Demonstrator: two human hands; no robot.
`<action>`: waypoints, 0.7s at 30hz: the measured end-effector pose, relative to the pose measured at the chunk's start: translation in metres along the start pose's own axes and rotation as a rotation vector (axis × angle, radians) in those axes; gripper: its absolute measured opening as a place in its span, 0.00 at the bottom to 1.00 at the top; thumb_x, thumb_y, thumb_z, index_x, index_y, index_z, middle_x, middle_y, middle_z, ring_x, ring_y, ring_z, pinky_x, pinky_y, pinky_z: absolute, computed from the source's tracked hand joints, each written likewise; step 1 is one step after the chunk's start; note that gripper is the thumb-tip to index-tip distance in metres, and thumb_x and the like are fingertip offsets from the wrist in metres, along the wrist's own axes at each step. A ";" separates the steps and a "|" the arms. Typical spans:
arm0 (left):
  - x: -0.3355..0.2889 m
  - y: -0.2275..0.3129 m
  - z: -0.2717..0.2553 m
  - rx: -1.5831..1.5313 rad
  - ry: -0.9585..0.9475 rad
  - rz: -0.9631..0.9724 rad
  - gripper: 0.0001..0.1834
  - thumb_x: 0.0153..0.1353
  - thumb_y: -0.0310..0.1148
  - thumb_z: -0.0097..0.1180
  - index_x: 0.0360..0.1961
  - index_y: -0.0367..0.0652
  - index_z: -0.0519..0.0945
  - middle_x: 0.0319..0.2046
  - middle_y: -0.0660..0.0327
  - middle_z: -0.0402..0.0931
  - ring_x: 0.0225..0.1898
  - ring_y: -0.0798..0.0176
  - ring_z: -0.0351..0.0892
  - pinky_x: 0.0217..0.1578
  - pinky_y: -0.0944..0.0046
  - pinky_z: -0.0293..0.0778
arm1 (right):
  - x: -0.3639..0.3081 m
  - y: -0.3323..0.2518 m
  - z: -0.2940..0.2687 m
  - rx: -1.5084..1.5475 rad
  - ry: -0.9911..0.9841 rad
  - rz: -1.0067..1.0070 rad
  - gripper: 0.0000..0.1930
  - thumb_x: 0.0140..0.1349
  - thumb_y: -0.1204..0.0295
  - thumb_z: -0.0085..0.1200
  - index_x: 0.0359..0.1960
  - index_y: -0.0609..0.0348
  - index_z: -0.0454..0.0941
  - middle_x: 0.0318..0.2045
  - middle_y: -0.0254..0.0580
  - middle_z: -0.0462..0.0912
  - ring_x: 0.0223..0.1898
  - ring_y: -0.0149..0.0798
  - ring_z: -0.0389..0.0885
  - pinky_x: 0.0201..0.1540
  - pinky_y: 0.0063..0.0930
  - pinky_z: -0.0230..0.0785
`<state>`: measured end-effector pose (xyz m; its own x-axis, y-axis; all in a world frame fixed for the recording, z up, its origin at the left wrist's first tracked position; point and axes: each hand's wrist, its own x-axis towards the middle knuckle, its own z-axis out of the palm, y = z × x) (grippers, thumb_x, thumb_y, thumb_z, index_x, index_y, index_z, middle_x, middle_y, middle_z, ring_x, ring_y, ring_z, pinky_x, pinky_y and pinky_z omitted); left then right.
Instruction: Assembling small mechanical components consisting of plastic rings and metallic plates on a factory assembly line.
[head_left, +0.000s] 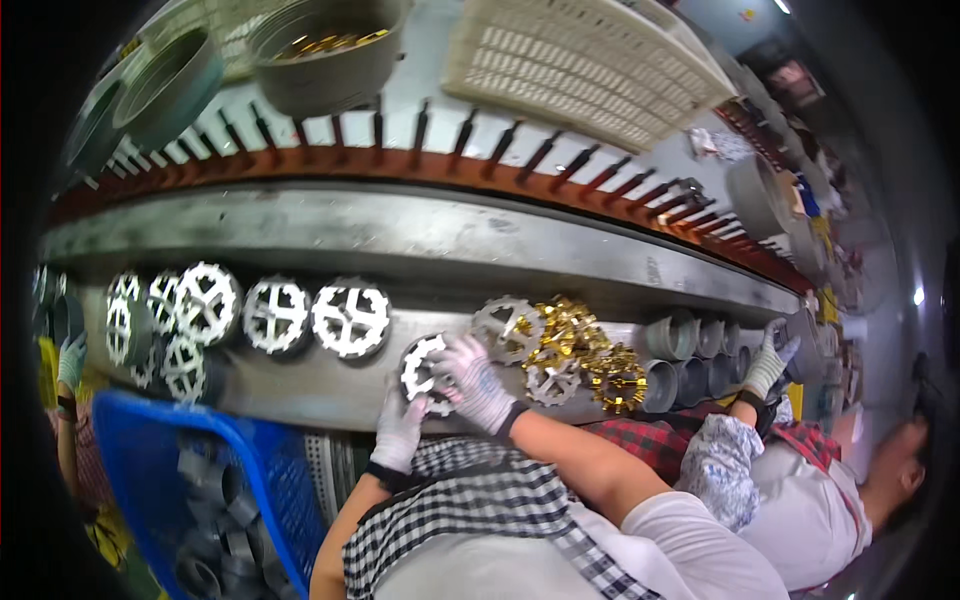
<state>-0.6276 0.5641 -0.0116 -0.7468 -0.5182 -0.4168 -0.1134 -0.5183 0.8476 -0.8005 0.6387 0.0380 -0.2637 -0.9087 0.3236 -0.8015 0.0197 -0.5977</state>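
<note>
On the metal bench channel, both gloved hands are at a round grey cup with a white toothed wheel (424, 368) on top. My left hand (399, 432) grips its lower left edge. My right hand (478, 385) closes over its right side, hiding part of the wheel; those fingers are slightly blurred. To the left stand several similar grey cups topped with white toothed wheels (351, 317). Just right of my right hand lie a loose white toothed wheel (510, 329) and a pile of shiny gold toothed rings (566, 330).
A blue crate (180, 410) of grey rings stands at the lower left. Grey cups (672, 337) line the channel's right part, near a co-worker's gloved hand (768, 363). Beyond the channel's back wall (400, 215) runs a row of dark pegs (460, 136). A cream basket (590, 70) sits behind.
</note>
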 end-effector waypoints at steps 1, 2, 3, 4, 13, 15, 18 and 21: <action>0.002 0.007 0.005 0.004 -0.033 0.010 0.28 0.60 0.26 0.48 0.62 0.36 0.59 0.53 0.53 0.68 0.52 0.61 0.69 0.55 0.64 0.66 | -0.003 0.003 0.002 -0.021 -0.003 0.003 0.18 0.45 0.75 0.60 0.39 0.50 0.69 0.46 0.36 0.78 0.55 0.50 0.70 0.60 0.53 0.55; 0.005 0.014 0.010 0.100 0.039 -0.060 0.30 0.61 0.25 0.49 0.64 0.36 0.57 0.55 0.53 0.67 0.54 0.61 0.68 0.56 0.65 0.65 | -0.006 0.007 0.003 -0.022 0.017 -0.001 0.18 0.46 0.75 0.60 0.39 0.50 0.69 0.46 0.35 0.78 0.56 0.50 0.69 0.60 0.54 0.54; 0.005 0.017 0.013 0.195 0.122 -0.130 0.32 0.62 0.24 0.50 0.66 0.36 0.54 0.56 0.53 0.67 0.55 0.62 0.66 0.57 0.66 0.64 | -0.008 0.009 0.002 -0.014 0.030 -0.009 0.17 0.46 0.74 0.59 0.40 0.50 0.69 0.47 0.35 0.77 0.57 0.50 0.69 0.61 0.54 0.53; 0.006 0.007 0.007 0.181 0.131 -0.114 0.34 0.62 0.22 0.49 0.68 0.35 0.52 0.58 0.52 0.65 0.57 0.61 0.66 0.58 0.66 0.63 | -0.007 0.008 0.004 -0.030 0.023 -0.008 0.17 0.47 0.73 0.59 0.40 0.50 0.70 0.47 0.35 0.78 0.58 0.50 0.68 0.61 0.55 0.52; 0.016 -0.012 -0.006 0.015 0.144 -0.184 0.35 0.62 0.21 0.49 0.70 0.44 0.52 0.55 0.60 0.69 0.48 0.67 0.72 0.43 0.70 0.74 | -0.012 0.012 0.013 -0.062 -0.010 0.018 0.19 0.41 0.73 0.59 0.39 0.51 0.73 0.50 0.36 0.75 0.61 0.48 0.65 0.63 0.53 0.51; 0.016 -0.006 -0.003 -0.020 0.162 -0.171 0.35 0.62 0.20 0.49 0.69 0.44 0.53 0.55 0.60 0.69 0.48 0.66 0.72 0.43 0.69 0.74 | -0.011 0.011 0.015 -0.076 -0.025 0.016 0.19 0.41 0.72 0.59 0.39 0.52 0.73 0.50 0.36 0.75 0.62 0.47 0.64 0.63 0.53 0.50; 0.015 0.017 0.010 0.106 0.114 -0.099 0.33 0.61 0.18 0.48 0.67 0.44 0.57 0.53 0.61 0.70 0.47 0.66 0.72 0.41 0.68 0.75 | -0.016 0.013 0.011 -0.091 -0.043 0.031 0.18 0.45 0.70 0.60 0.42 0.52 0.74 0.51 0.36 0.74 0.63 0.47 0.62 0.64 0.51 0.48; 0.000 0.053 0.014 0.145 0.054 -0.167 0.30 0.61 0.23 0.53 0.65 0.39 0.60 0.54 0.55 0.69 0.52 0.62 0.71 0.46 0.64 0.74 | -0.014 -0.002 -0.026 -0.013 -0.172 0.054 0.20 0.52 0.67 0.59 0.48 0.56 0.74 0.54 0.42 0.72 0.66 0.50 0.58 0.67 0.49 0.46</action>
<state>-0.6427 0.5458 0.0378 -0.6742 -0.4709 -0.5689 -0.3284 -0.4988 0.8021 -0.8093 0.6622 0.0542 -0.2112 -0.9642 0.1604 -0.7959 0.0744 -0.6008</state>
